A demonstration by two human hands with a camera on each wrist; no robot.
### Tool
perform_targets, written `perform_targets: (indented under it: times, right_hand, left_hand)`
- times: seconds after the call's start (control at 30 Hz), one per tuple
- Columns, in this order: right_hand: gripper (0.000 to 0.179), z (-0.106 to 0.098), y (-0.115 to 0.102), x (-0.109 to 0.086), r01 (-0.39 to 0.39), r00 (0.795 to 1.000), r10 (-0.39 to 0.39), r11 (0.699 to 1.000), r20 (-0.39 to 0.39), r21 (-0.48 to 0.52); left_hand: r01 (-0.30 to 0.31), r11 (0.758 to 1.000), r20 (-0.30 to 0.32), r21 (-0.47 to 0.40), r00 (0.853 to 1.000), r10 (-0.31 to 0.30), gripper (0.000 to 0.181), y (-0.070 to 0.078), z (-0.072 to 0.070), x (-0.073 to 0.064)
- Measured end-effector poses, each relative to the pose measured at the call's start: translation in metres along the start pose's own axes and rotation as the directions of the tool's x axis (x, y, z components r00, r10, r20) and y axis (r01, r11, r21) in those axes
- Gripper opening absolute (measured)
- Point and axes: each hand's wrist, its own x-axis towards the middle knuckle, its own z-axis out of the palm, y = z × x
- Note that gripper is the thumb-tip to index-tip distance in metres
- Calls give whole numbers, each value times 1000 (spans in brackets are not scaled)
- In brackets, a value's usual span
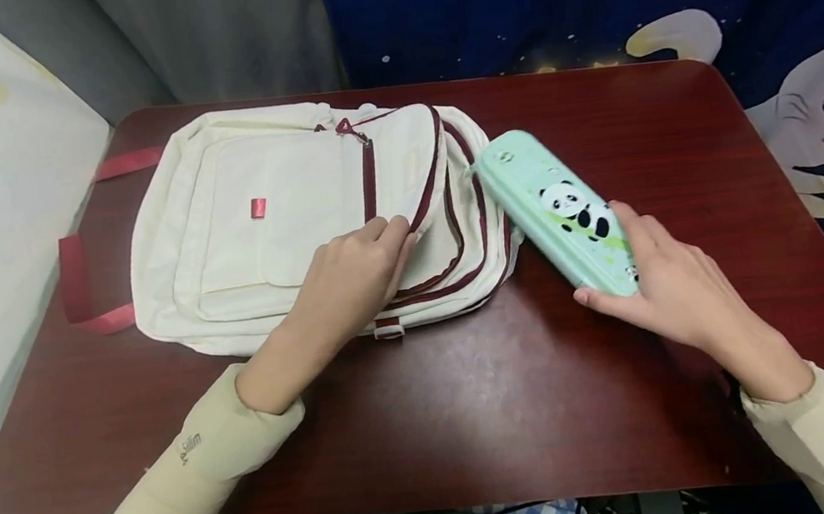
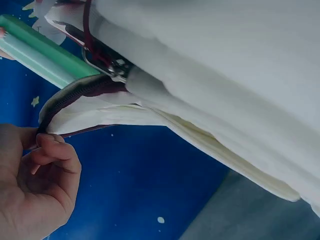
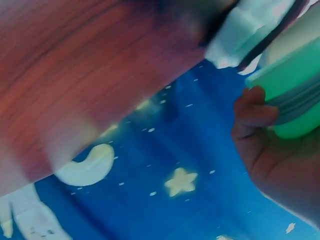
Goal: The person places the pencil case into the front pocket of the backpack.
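Bag [image 1: 266, 230], white w/ dark red zips [image 1: 370, 182], lies flat on the brown table [image 1: 475, 426], red straps [image 1: 75, 280] out to the L side. L hand [image 1: 354, 276] pinches the zip edge [image 2: 57, 97] of a pocket & holds it up, so there's a gap. R hand [image 1: 674, 284] grips the green case [image 1: 553, 208] by its near end, thumb & fingers on opp. sides. Pandas [image 1: 576, 210] on top. Case's far end is right by the bag's gap; can't tell if they touch. Blue curtain [image 1: 491, 6] w/ a white cat [image 1: 819, 114] hangs behind.

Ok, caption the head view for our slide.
Left fingers pinch an open backpack pocket; right fingers hold a panda case.
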Motion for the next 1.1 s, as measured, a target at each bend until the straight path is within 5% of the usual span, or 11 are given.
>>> perform_targets:
  times: [0.33,0.6,0.9,1.1]
  right_hand:
    - [103,10,-36,23,196,980,-193,976,40,-94]
    - [99,18,-62,57,342,938,-347,929,-4,-142]
    - [91,24,-76,94,346,938,-346,938,8,2]
    - [94,32,-82,114,388,920,-392,907,-9,164]
  left_hand:
    - [40,999,-68,-29,997,-42,26,-6,-7,-3]
    - [49,998,-98,-35,994,-52,24,-6,-10,-5]
    - [27,999,-134,-27,991,-30,23,-8,-10,-4]
    - [-21,1000,-159,11,987,23,23,-7,-12,-3]
